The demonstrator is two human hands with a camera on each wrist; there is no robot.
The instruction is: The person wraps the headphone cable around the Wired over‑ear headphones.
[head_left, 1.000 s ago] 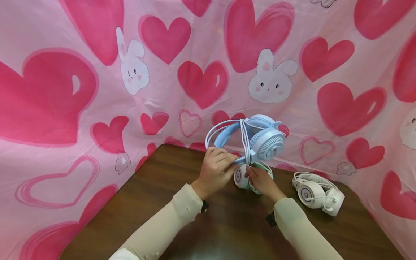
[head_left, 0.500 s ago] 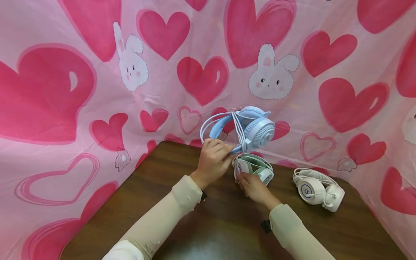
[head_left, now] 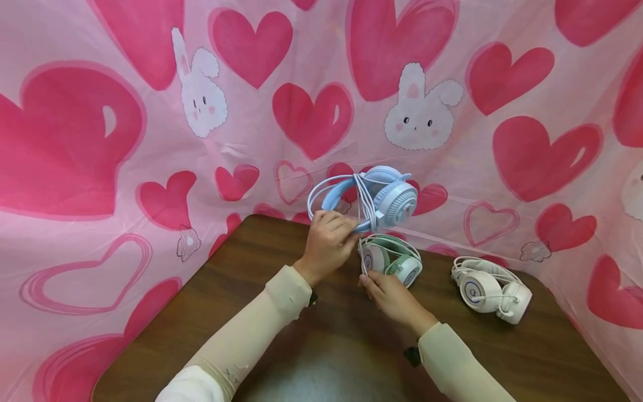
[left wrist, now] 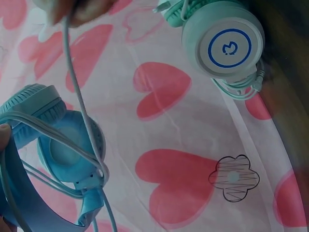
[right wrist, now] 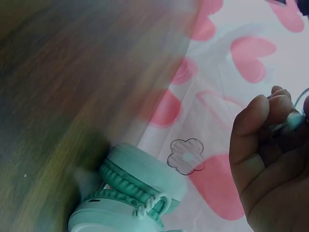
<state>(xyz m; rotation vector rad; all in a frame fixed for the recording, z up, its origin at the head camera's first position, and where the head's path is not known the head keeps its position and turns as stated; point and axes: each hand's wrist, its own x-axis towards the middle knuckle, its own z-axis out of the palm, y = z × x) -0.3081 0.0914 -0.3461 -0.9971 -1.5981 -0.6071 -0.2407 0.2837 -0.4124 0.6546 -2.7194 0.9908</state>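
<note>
My left hand [head_left: 326,245] grips the headband of light blue headphones [head_left: 397,204], holding them raised above the table's far part. Several loops of their pale cable are wound across the headband. Lower and nearer, my right hand [head_left: 394,298] pinches a strand of that cable [left wrist: 79,87], which runs taut up to the headphones in the left wrist view. In the right wrist view, the fingers [right wrist: 253,116] curl around a small pale piece of the cable. Green-and-white headphones [head_left: 377,259] lie on the table just behind my right hand, apart from it.
White headphones [head_left: 479,290] with a bundled cable lie on the right side of the dark wooden table [head_left: 321,346]. A pink cloth [head_left: 241,117] with hearts and rabbits hangs behind and beside the table, close to its far edge.
The blue headphones have shifted left in my left hand. My right hand has moved down and away from them, drawing the cable strand out, and the green-and-white headphones show more fully.
</note>
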